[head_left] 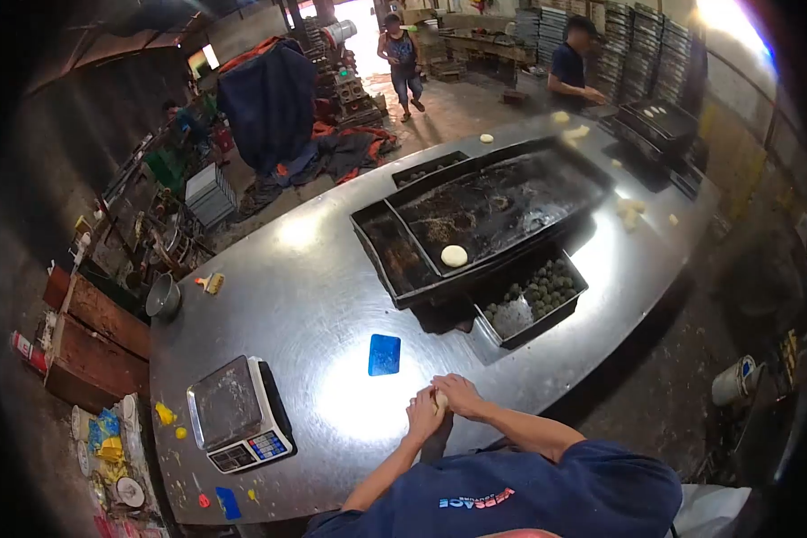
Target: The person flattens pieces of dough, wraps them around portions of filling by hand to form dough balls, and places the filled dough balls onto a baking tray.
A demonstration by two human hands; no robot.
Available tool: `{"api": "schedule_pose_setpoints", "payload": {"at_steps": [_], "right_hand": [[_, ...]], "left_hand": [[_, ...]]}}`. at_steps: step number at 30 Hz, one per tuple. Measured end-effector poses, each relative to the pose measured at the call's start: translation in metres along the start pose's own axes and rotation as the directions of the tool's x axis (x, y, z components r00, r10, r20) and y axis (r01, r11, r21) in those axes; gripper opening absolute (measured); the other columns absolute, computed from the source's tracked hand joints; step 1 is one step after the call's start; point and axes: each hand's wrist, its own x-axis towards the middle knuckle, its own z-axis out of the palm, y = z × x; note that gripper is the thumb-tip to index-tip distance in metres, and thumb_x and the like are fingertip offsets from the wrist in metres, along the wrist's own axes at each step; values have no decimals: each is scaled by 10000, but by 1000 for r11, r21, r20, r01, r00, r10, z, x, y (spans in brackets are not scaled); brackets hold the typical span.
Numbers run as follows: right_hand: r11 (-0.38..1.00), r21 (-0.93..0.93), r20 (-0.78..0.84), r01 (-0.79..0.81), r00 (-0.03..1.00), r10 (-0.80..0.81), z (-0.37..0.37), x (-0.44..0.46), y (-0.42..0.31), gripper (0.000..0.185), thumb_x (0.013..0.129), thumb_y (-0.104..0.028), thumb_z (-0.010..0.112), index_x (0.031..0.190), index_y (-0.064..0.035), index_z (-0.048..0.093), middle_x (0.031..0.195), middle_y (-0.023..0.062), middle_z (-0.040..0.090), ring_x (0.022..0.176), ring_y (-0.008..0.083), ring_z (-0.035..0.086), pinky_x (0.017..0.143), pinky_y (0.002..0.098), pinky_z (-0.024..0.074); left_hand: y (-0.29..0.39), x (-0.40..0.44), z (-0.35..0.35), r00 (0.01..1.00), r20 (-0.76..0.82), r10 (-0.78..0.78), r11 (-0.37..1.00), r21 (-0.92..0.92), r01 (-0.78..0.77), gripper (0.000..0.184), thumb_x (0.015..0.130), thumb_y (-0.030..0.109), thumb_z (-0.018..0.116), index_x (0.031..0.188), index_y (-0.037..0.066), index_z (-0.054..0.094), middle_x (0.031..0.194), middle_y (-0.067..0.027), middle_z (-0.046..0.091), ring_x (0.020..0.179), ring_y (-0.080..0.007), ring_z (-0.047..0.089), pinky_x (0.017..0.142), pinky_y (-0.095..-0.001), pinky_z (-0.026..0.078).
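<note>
At lower centre, my left hand [422, 415] and right hand [460, 394] clasp a pale lump of dough [441, 401], most of its shape hidden by them. The metal tabletop [309, 296] shines smooth. Right of centre, a black tray [547, 325] holds dark balls [549, 289]; the bottom edge cuts off my shirt [547, 493].

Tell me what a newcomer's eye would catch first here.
Probably the big black tray across the shiny metal table, with one pale round disc standing out near its near-left end. Next might come the bright blue rectangle on the bare metal between that tray and the scale, and the dark balls in a smaller tray on the large tray's near side.
</note>
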Motion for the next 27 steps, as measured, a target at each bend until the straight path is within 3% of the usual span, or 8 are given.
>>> {"api": "schedule_pose_setpoints", "payload": {"at_steps": [4, 10, 14, 17, 19, 22, 24, 27], "right_hand": [[945, -6, 69, -327, 943, 327, -1, 4, -2, 597, 811, -252, 756, 1364, -126, 569, 1270, 162, 584, 1102, 379, 562, 956, 496, 457], [843, 346, 268, -412, 904, 332, -37, -41, 26, 378, 789, -326, 798, 1042, -57, 720, 1034, 223, 640, 980, 399, 595, 824, 468, 483], [994, 76, -167, -81, 982, 93, -24, -76, 72, 277, 781, -269, 791, 925, -41, 728, 837, 173, 687, 799, 347, 644, 732, 455, 499], [811, 260, -250, -524, 775, 581, -52, -102, 107, 224, 806, -216, 742, 930, -31, 717, 815, 139, 686, 825, 253, 661, 743, 409, 519], [769, 329, -97, -548, 790, 605, -102, -113, 99, 251, 840, -179, 687, 1037, -23, 687, 901, 126, 695, 854, 200, 650, 753, 381, 526], [741, 429, 211, -516, 855, 473, -142, -98, 67, 299, 891, -128, 636, 1174, -33, 622, 1036, 54, 657, 923, 145, 618, 801, 325, 529], [444, 807, 263, -388, 911, 318, -147, -84, 36, 308, 931, -117, 620, 1228, -41, 596, 1063, 59, 640, 987, 143, 595, 856, 317, 506], [835, 514, 1, -196, 974, 228, -151, -68, 17, 357, 914, -122, 645, 1257, -43, 585, 1141, 150, 599, 1085, 260, 589, 954, 360, 466]], "left_hand": [[11, -6, -1, 999, -44, -30, 999, 29, 31, 566, 875, 368, 710, 1357, 127, 537, 1288, -121, 587, 1152, -386, 545, 941, -553, 434], [13, -2, -9, 993, 116, 16, 995, 91, -27, 447, 855, 401, 731, 1245, 198, 649, 1254, -94, 596, 1141, -389, 534, 967, -555, 412], [19, -2, -8, 995, 101, -14, 992, 126, 1, 409, 863, 397, 706, 1210, 184, 668, 1211, -111, 605, 1143, -387, 527, 974, -557, 416], [14, 2, 1, 990, 89, -107, 985, 147, 93, 417, 870, 394, 690, 1213, 159, 664, 1197, -142, 617, 1143, -400, 532, 991, -556, 413], [38, 6, 5, 988, 82, -134, 969, 222, 113, 451, 863, 394, 700, 1227, 132, 658, 1192, -165, 630, 1150, -391, 549, 1001, -531, 420], [84, 22, 16, 990, 30, 137, 943, -310, -121, 657, 940, 398, 674, 1455, 38, 479, 1374, -235, 570, 1292, -355, 524, 1091, -464, 401], [148, 27, -7, 911, 376, 170, 675, -718, 171, 535, 1049, 302, 550, 1491, 22, 435, 1357, -160, 580, 1237, -229, 545, 1033, -346, 453], [160, 38, 4, 871, 490, 49, 728, -614, 305, 469, 1077, 352, 471, 1340, -26, 560, 1097, -87, 689, 973, -192, 651, 884, -317, 516]]}}
